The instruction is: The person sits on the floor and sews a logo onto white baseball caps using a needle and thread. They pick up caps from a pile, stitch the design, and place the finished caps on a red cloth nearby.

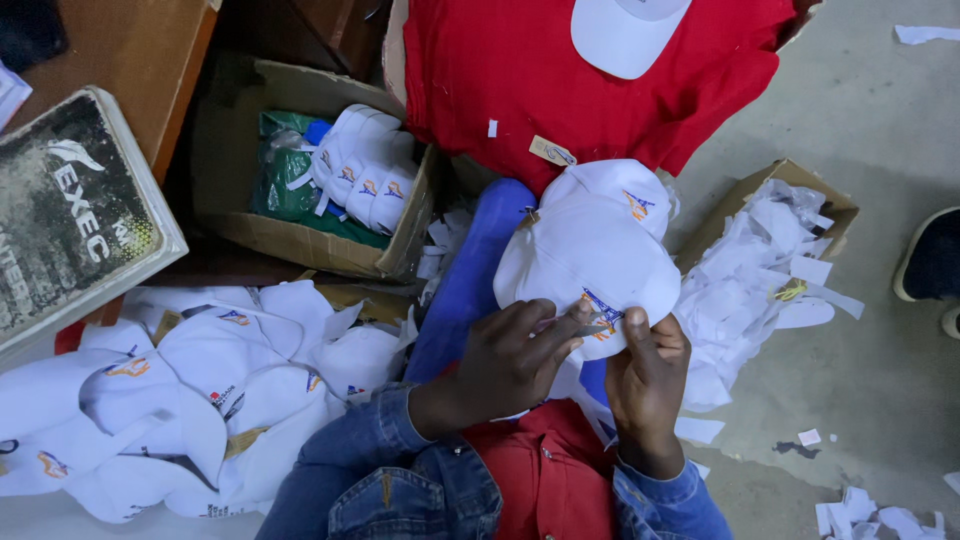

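Broadly, the widest thing in view is the grey concrete floor [870, 150], strewn with white paper scraps, with a red garment [560, 80] spread near its upper middle edge and a white cap brim [625, 35] lying on top of that cloth. Next in size, a heap of white caps [170, 400] with small embroidered emblems fills the lower left corner of the floor. Above that heap, an open cardboard box [300, 240] holds a nested row of white caps [365, 165] beside a green plastic bag [285, 190]. At the left edge a dark printed carton [70, 210] leans against a wooden panel. Toward the right, a smaller cardboard box [770, 180] overflows with white paper offcuts [750, 290]. A dark shoe [935, 255] shows at the right edge.

Centrally, the person sits with a blue trouser leg [470, 270] stretched out and denim sleeves at the bottom edge. A white cap [585, 260] rests over that leg, with a second cap [620, 185] just behind it. The left hand [510, 360] pinches the cap's front edge near the coloured emblem, fingers closed on the fabric. The right hand [650, 375] grips the same edge from the other side, thumb pressed on top, closed narrowly around the cap.
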